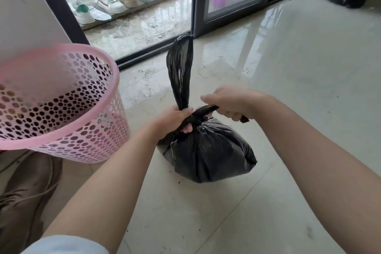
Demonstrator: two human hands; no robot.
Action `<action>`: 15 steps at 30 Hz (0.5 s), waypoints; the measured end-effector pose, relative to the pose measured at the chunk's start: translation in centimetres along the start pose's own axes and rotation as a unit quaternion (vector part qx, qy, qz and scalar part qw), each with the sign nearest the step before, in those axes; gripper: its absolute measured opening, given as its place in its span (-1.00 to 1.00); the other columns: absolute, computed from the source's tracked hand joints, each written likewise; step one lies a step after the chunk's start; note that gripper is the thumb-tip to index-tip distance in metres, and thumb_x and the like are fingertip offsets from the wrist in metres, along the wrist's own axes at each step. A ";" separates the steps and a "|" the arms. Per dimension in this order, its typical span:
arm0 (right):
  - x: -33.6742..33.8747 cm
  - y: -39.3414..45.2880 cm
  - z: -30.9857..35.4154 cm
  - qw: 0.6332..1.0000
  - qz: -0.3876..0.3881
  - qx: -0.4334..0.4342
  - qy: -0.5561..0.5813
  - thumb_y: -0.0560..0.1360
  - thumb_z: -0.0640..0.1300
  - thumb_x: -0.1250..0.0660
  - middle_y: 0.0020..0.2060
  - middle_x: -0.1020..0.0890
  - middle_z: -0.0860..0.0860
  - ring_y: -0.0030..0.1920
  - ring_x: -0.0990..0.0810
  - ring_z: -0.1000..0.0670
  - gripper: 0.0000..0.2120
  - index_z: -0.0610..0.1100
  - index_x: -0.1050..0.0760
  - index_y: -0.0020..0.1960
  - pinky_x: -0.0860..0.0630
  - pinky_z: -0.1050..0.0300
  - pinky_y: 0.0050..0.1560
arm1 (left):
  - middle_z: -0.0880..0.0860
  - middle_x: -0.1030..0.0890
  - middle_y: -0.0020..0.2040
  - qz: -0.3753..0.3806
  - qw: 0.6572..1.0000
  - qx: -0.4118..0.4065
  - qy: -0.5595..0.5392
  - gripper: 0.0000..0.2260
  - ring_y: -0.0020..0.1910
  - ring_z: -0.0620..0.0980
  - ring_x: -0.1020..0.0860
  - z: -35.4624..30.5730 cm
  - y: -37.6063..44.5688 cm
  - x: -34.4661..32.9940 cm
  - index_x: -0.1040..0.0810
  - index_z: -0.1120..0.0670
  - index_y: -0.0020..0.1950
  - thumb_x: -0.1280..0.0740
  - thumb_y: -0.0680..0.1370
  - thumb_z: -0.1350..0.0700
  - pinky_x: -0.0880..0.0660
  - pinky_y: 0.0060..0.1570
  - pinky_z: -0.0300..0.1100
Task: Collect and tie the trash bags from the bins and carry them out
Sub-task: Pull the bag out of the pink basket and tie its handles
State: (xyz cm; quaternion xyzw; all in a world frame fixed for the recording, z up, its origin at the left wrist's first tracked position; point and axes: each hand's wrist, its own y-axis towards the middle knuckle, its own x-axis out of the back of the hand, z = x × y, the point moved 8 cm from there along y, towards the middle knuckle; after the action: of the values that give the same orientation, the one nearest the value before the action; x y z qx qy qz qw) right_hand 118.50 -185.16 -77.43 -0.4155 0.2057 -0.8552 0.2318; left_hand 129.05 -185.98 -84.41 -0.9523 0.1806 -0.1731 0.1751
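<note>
A black trash bag [206, 150] sits on the floor [288, 88], at 3 o'clock from a pink bin [61, 99]. The left hand [175, 117] and right hand [231, 102] each grip a twisted tail; pulling evenly outward should cinch the knot.

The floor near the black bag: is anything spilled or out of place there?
Yes. Small dark crumbs lie scattered on the pale glossy tiled floor beside the black plastic trash bag, as if spilled. The pink perforated plastic bin appears tilted.
</note>
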 end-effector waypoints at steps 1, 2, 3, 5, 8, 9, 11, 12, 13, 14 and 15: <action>-0.8 0.1 -0.2 1.000 0.015 -0.004 -0.014 0.57 -0.07 -0.08 -0.51 -0.19 0.01 -0.52 -0.13 0.04 -0.70 -0.17 -0.39 -0.26 -0.13 0.23 -0.54 | -0.04 -0.44 -0.70 -0.007 1.000 0.013 -0.004 -0.66 -0.65 -0.16 -0.36 0.5 0.0 0.1 -0.36 0.12 -0.33 -0.08 0.64 0.13 -0.33 -0.50 -0.31; -1.6 0.1 -0.4 0.999 0.026 -0.006 -0.029 0.57 -0.09 -0.09 -0.52 -0.19 0.01 -0.52 -0.15 0.04 -0.69 -0.16 -0.41 -0.29 -0.15 0.24 -0.55 | -0.04 -0.42 -0.70 -0.008 0.999 0.027 -0.020 -0.69 -0.64 -0.15 -0.35 1.1 0.1 0.2 -0.37 0.13 -0.30 -0.08 0.64 0.11 -0.32 -0.52 -0.32; -2.1 0.2 -0.6 0.999 0.030 -0.005 -0.037 0.58 -0.10 -0.09 -0.53 -0.19 0.01 -0.53 -0.16 0.04 -0.67 -0.14 -0.42 -0.31 -0.17 0.26 -0.55 | -0.04 -0.44 -0.69 -0.002 0.998 0.042 -0.055 -0.72 -0.65 -0.16 -0.36 1.6 0.1 0.1 -0.40 0.14 -0.23 -0.08 0.64 0.11 -0.31 -0.57 -0.35; -2.9 0.5 -1.0 0.999 0.038 0.010 0.006 0.58 -0.11 -0.07 -0.56 -0.20 0.03 -0.55 -0.15 0.06 -0.66 -0.11 -0.43 -0.32 -0.17 0.29 -0.58 | -0.04 -0.52 -0.63 0.018 0.987 0.066 -0.147 -0.76 -0.65 -0.19 -0.43 1.9 0.0 -0.1 -0.44 0.16 -0.14 -0.08 0.64 0.12 -0.34 -0.62 -0.43; -4.1 0.4 -1.3 0.988 0.076 0.049 0.127 0.60 -0.14 -0.07 -0.66 -0.20 0.12 -0.61 -0.14 0.12 -0.66 -0.13 -0.41 -0.32 -0.13 0.31 -0.58 | 0.01 -0.59 -0.50 0.029 0.975 0.070 -0.210 -0.69 -0.46 -0.10 -0.51 1.8 0.0 0.4 -0.44 0.10 -0.26 -0.06 0.64 0.13 -0.42 -0.41 -0.37; -4.6 0.2 -1.4 0.982 0.093 0.062 0.152 0.60 -0.15 -0.07 -0.66 -0.21 0.13 -0.61 -0.14 0.12 -0.67 -0.13 -0.40 -0.31 -0.14 0.32 -0.57 | 0.05 -0.59 -0.42 0.028 0.976 0.064 -0.208 -0.68 -0.38 -0.06 -0.48 1.7 0.0 0.8 -0.45 0.09 -0.27 -0.06 0.64 0.13 -0.37 -0.32 -0.32; -5.9 -0.2 -1.8 0.973 0.130 0.080 0.175 0.61 -0.17 -0.06 -0.65 -0.24 0.12 -0.61 -0.17 0.12 -0.67 -0.13 -0.39 -0.31 -0.19 0.32 -0.55 | 0.13 -0.58 -0.26 0.031 0.975 0.065 -0.211 -0.68 -0.27 -0.02 -0.48 2.0 -0.2 1.2 -0.47 0.08 -0.24 -0.06 0.64 0.13 -0.34 -0.24 -0.28; -6.4 -0.2 -2.0 0.972 0.141 0.086 0.167 0.61 -0.18 -0.06 -0.63 -0.26 0.10 -0.60 -0.20 0.11 -0.67 -0.13 -0.39 -0.30 -0.24 0.31 -0.53 | 0.12 -0.61 -0.25 0.033 0.971 0.069 -0.225 -0.69 -0.27 -0.03 -0.52 2.1 -0.2 1.1 -0.48 0.08 -0.22 -0.06 0.64 0.13 -0.39 -0.25 -0.30; -6.8 -0.2 -2.4 0.974 0.147 0.087 0.148 0.61 -0.18 -0.06 -0.61 -0.29 0.07 -0.60 -0.24 0.10 -0.67 -0.13 -0.40 -0.30 -0.29 0.31 -0.52 | 0.06 -0.65 -0.30 0.035 0.968 0.071 -0.238 -0.70 -0.30 -0.07 -0.55 2.2 -0.3 0.9 -0.48 0.08 -0.21 -0.06 0.64 0.14 -0.43 -0.30 -0.34; -7.1 -0.2 -2.8 0.977 0.152 0.083 0.127 0.61 -0.18 -0.05 -0.59 -0.31 0.03 -0.60 -0.28 0.09 -0.67 -0.12 -0.41 -0.29 -0.33 0.33 -0.51 | 0.00 -0.67 -0.36 0.039 0.966 0.072 -0.244 -0.71 -0.34 -0.10 -0.56 2.3 -0.4 0.7 -0.49 0.08 -0.20 -0.07 0.64 0.16 -0.44 -0.38 -0.39; -7.4 -0.1 -3.4 0.979 0.158 0.071 0.109 0.61 -0.17 -0.05 -0.58 -0.33 0.01 -0.61 -0.31 0.10 -0.67 -0.11 -0.41 -0.29 -0.34 0.35 -0.52 | -0.04 -0.68 -0.39 0.041 0.966 0.072 -0.245 -0.74 -0.36 -0.13 -0.55 2.3 -0.4 0.5 -0.50 0.08 -0.20 -0.10 0.63 0.18 -0.43 -0.44 -0.41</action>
State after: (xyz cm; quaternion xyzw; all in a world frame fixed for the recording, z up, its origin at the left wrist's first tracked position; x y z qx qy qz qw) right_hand 119.79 -180.29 -83.87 -0.2643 0.2320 -0.8604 0.3687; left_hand 130.47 -185.19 -86.16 -0.9423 0.1585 0.0603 0.2887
